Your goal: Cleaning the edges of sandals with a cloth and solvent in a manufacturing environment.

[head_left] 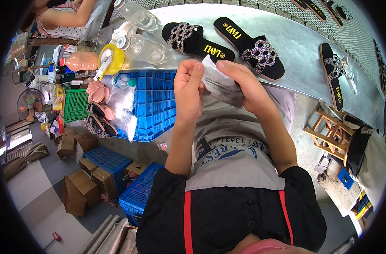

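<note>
A small greyish-white cloth (220, 84) with dark smudges is stretched between my hands at the near edge of the metal table. My left hand (188, 91) is closed, its thumb and fingers pinching the cloth's left side. Around its right side the fingers of my right hand (248, 86) are wrapped, thumb on top. Just beyond lie two black slide sandals with glittery ring-pattern straps: the left sandal (197, 42) and the right sandal (252, 48). A third similar sandal (333, 76) rests farther right, beside a small clear plastic wrapping (349, 80).
Clear plastic bottles (146, 48) and a round yellow container (112, 59) stand at the table's left. Below them a blue crate (155, 106) holds plastic bags; pink and black sandals (100, 110) sit alongside. A wooden stool (330, 133) is at right. Another person (66, 21) sits at upper left.
</note>
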Demonstrator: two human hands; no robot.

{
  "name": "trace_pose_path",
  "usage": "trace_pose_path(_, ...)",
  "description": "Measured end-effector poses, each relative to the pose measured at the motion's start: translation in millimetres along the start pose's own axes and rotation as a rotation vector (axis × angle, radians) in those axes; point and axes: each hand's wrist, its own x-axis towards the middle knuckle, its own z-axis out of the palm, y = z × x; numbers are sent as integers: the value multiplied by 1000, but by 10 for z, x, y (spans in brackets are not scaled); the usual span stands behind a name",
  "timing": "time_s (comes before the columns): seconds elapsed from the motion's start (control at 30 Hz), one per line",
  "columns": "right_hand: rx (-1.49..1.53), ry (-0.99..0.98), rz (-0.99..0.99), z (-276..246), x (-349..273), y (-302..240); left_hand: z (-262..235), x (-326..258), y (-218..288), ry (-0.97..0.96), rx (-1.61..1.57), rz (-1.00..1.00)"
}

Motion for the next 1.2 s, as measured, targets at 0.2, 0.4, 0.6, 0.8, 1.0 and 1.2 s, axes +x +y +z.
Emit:
trace_pose_path(0.2,78,-125,14,-82,-8,70,24,1,-33,-10,139,71)
trace_pose_path(0.4,98,-110,1,-65,-16,168,-74,-27,-135,-45,45,-76)
trace_pose_path(0.6,-271,-71,-426,-111,17,233,9,-54,-110,-14,-88,-229)
trace_pose_path(0.8,-333,-1,-228,-153,5,295,-114,78,-267,80,260,106)
trace_pose_path(1.0,50,-23,-91,-124,-5,375,-13,98,-365,-8,113,36)
trace_pose_path(1.2,-293,-45,-456,-234,-19,408,70,53,-350,-62,-145,-177)
